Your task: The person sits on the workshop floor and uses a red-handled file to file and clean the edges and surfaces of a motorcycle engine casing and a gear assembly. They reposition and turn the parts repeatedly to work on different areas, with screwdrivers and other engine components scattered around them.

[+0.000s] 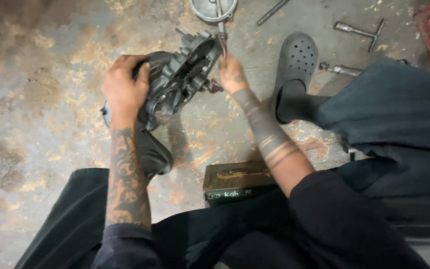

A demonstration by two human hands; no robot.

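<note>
**Engine casing propped on edge, both hands on it**

Head view, I'm looking down at a stained concrete floor [41,99]. My left hand [124,84] is clamped over the top rim of the engine casing [175,79], fingers curled shut around the edge and holding it tilted up on its side, lower edge near the floor. My right hand [232,74] is closed on a thin tool or wire bundle [222,47] just beside the casing's open face, next to the spring and gear [198,81]. I can't tell exactly what the pinch holds; it's too small to make out.

Handling read: cast metal, so I'd judge it heavy, rigid and likely oily, hence slippery. The rim and outer housing look like the safe hold. I'd stay off the spring, gear teeth and thin protruding studs.

Around it:
- round metal cover [214,9] just past the casing
- T-handle wrench [362,31] and a socket extension [339,68], well apart to the right
- perforated clog [297,60] on my right foot
- dark metal box [237,179] between my knees
</note>
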